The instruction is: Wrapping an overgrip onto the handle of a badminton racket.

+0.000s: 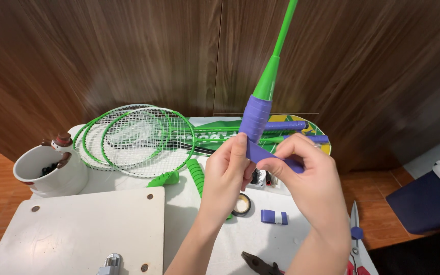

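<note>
A green racket [273, 61] stands upright with its shaft rising out of the top of the view. Purple grip tape [256, 114] wraps the upper part of its handle. My left hand [225, 175] clasps the handle below the wrapped part, thumb pressed on the tape. My right hand [311, 175] pinches the loose end of the purple tape [276, 159], pulled out to the right of the handle.
Green rackets [138, 135] lie on the white table [204, 214], with a white mug [52, 170] at left, a white board [82, 229], a tape roll [242, 204], a small purple roll [274, 217], pliers [258, 264] and scissors [355, 229]. A wooden wall stands behind.
</note>
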